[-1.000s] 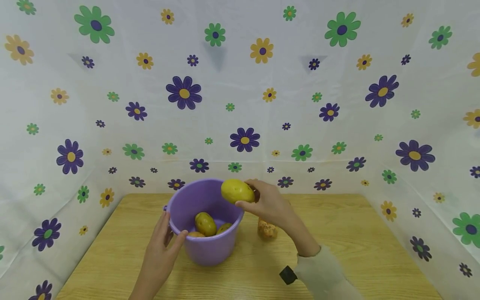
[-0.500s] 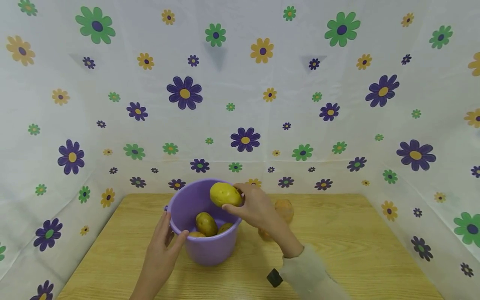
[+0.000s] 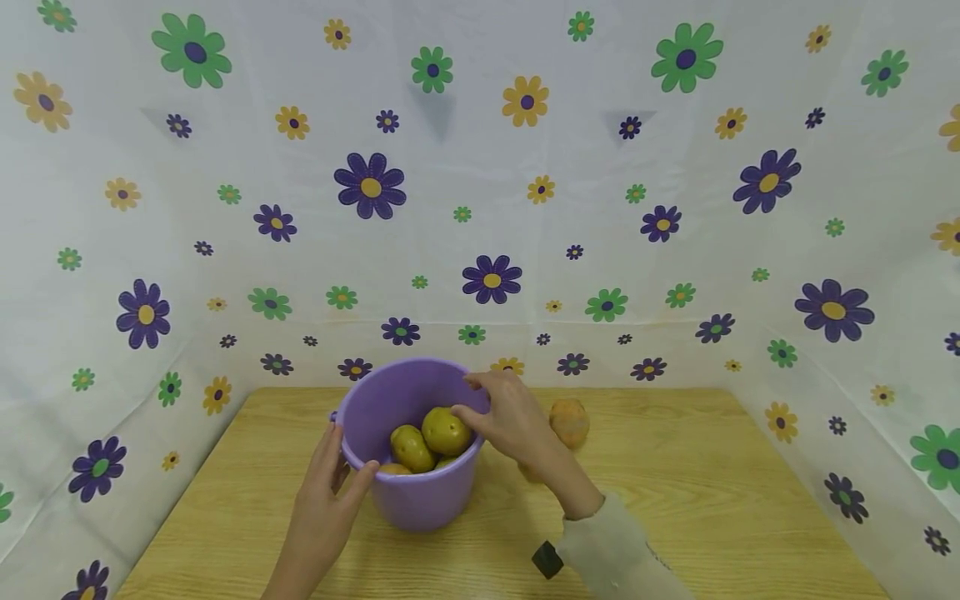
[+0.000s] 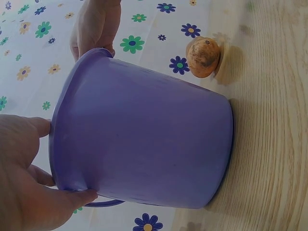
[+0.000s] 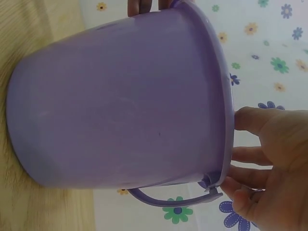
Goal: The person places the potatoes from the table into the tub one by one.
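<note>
A purple bucket [image 3: 423, 500] stands on the wooden table. My left hand [image 3: 322, 496] holds its left side at the rim, thumb toward the front and fingers farther round. Inside lie a green-yellow potato [image 3: 412, 448], a second potato [image 3: 447, 431] higher on the right, part of another, and an orange-brown thing [image 3: 393, 469] mostly hidden by the near rim. My right hand [image 3: 513, 417] is over the bucket's right rim, thumb and fingers spread apart beside the upper potato. In the right wrist view, the fingers [image 5: 255, 155] of the right hand show right at the rim.
To the right of the bucket, an orange-brown lumpy thing [image 3: 570, 422] lies on the table [image 3: 675, 500]. Another [image 3: 530, 472] is mostly hidden behind my right forearm. The bucket's handle [image 5: 173, 201] hangs at its side. A flower-printed white cloth [image 3: 600, 167] encloses the back and sides.
My right hand has carried a yellow potato leftward over the bucket and let it go; it now rests among the others inside. The left hand has stayed on the rim.
</note>
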Demonstrator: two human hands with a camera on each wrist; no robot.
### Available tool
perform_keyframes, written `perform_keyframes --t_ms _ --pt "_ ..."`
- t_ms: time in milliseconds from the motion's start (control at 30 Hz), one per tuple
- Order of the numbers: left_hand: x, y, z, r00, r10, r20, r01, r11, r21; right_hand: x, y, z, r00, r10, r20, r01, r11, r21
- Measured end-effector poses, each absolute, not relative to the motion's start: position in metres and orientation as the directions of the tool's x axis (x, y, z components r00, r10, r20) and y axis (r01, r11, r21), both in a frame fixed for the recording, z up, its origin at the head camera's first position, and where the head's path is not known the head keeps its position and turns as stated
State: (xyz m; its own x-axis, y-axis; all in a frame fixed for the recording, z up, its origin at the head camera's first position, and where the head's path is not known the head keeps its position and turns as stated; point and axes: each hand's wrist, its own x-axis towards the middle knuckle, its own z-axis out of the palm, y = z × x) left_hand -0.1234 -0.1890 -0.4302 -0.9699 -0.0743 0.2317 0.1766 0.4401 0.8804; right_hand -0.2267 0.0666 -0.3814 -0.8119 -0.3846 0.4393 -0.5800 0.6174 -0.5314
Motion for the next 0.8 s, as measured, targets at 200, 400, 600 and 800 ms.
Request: perform_keyframes --t_ms 200,400,600,800 --pt "-0.123 -0.189 -0.429 -0.972 -0.073 0.225 0.173 0.429 0.887 -0.225 0.071 -0.381 -0.828 -0.385 0.407 -0.561 0.575 -0.596" --pt "-0.122 -0.189 -0.429 -0.971 -0.071 0.229 0.177 0.433 0.884 -0.223 0.083 -0.38 -0.837 -0.365 0.408 -0.547 0.523 -0.654" --pt "-0.122 -0.189 -0.429 -0.97 -0.074 0.231 0.176 0.436 0.882 -0.225 0.097 -0.382 -0.837 -0.339 0.429 -0.546 0.555 -0.628" --pt "-0.122 -0.189 -0.429 -0.971 -0.072 0.228 0.175 0.438 0.882 -0.225 0.111 -0.386 -0.87 -0.305 0.387 -0.491 0.598 -0.634"
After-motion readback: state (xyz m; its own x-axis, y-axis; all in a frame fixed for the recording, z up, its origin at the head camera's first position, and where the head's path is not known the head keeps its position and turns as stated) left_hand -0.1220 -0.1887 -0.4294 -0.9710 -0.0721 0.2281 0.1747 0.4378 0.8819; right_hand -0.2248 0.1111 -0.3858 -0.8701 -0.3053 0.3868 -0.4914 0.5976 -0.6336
